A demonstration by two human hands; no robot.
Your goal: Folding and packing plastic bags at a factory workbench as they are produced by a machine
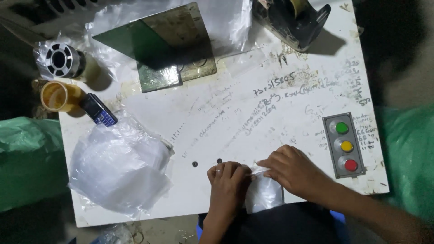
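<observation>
— Small clear plastic pouch (264, 192) first: it lies at the near edge of the white worktable (235, 104), right in front of the person, hanging a little over the rim.

— And the hands?

— Both are on it. The left hand (227, 178), a ring on one finger, has its fingers curled down over the pouch's left top corner. The right hand (294, 169) lies flatter, fingertips pressing and pinching the top edge. Neither is free; both grip the same pouch.

— How far along would you say?

— My guess is the mouth is being folded or pressed closed. The pouch looks filled with something pale, though I can't tell what. The top isn't taped or sealed yet, as far as I can see.

— What's beside them?

— To the right, a grey panel with three buttons (343, 145), green, yellow and red, untouched. To the left, a loose heap of clear plastic bags (120, 169), well apart from the hands.

— Farther out?

— A small dark mobile phone (99, 110) just beside an orange cup (56, 96), then a metal spool (61, 59) behind those. At the far edge a tilted green-and-metal plate (165, 45) over plastic sheeting, and a dark tape dispenser (291, 20) at the far right corner.
</observation>
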